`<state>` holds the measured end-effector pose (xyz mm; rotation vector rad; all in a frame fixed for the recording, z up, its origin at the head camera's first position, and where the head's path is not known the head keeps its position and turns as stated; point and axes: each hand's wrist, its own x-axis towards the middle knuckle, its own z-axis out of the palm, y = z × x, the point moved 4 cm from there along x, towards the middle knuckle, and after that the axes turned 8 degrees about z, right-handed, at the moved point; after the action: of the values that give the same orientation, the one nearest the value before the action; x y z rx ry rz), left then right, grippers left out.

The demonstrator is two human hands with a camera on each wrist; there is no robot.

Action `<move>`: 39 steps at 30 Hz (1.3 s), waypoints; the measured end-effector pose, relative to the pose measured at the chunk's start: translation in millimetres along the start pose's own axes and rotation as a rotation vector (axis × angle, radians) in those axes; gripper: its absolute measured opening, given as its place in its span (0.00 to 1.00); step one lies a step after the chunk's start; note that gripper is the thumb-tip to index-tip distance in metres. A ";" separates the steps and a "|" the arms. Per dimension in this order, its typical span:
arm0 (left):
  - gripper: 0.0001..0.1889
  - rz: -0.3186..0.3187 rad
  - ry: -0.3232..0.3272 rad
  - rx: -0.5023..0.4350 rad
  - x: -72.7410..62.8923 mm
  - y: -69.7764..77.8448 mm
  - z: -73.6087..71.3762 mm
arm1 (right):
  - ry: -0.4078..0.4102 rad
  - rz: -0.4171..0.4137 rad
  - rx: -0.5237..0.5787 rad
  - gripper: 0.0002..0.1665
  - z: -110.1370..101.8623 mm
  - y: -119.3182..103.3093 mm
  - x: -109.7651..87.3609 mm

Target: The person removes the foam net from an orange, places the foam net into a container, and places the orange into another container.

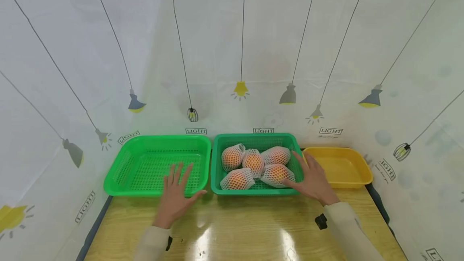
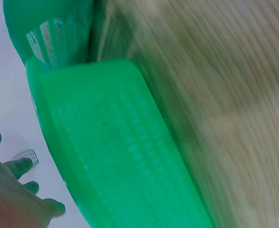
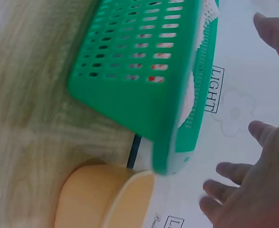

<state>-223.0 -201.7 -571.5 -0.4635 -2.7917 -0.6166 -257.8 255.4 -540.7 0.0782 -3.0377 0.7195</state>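
My left hand [image 1: 175, 198] hovers with spread, straight fingers above the near rim of a bright green basket [image 1: 125, 190], which holds nothing. In the left wrist view its fingers stand apart from the basket wall [image 2: 110, 142]. Spread fingers and thumb also mark my right hand [image 1: 314, 182], which overlaps the right end of a darker green basket [image 1: 253, 192] in the head view. Inside that basket lie several orange-red fruits [image 1: 237, 179] in white foam nets. The thumb appears close to the nearest right fruit [image 1: 276, 174]. The right wrist view shows nothing in that hand [image 3: 258, 190].
A shallow yellow bin [image 1: 342, 168] stands to the right of the darker basket [image 3: 129, 95]. All three containers line the back of a wooden table [image 1: 239, 228]. Behind and beside them hangs a white sheet [image 1: 217, 51] printed with lamps.
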 end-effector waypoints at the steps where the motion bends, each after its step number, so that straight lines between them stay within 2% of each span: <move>1: 0.55 0.008 -0.002 -0.006 1.1 2.9 1.9 | -0.012 0.000 0.012 0.64 0.1 -2.4 1.7; 7: 0.54 0.074 -0.010 -0.076 4.6 22.6 15.0 | -0.113 -0.006 0.055 0.64 4.4 -13.5 10.6; 14: 0.47 0.161 -0.017 -0.142 4.4 46.3 26.1 | -0.199 -0.023 0.073 0.58 14.0 -25.5 20.4; 20: 0.39 0.257 0.007 -0.179 6.4 61.4 34.7 | -0.257 -0.028 0.027 0.52 27.4 -30.2 29.9; 24: 0.33 0.323 0.030 -0.170 7.5 68.0 40.7 | -0.282 0.000 -0.002 0.51 37.5 -28.0 35.1; 28: 0.27 0.363 0.061 -0.150 8.2 71.5 43.9 | -0.296 0.029 -0.023 0.48 45.6 -26.2 38.4; 34: 0.18 0.394 0.071 -0.162 10.1 75.0 46.5 | -0.288 0.042 -0.042 0.44 49.6 -26.8 39.7; 39: 0.15 0.417 0.098 -0.186 13.0 78.3 47.9 | -0.285 0.037 -0.020 0.44 52.8 -23.7 41.9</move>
<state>-215.1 -109.8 -581.1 -0.9904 -2.4466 -0.7739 -298.7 208.7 -576.0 0.1357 -3.3238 0.7393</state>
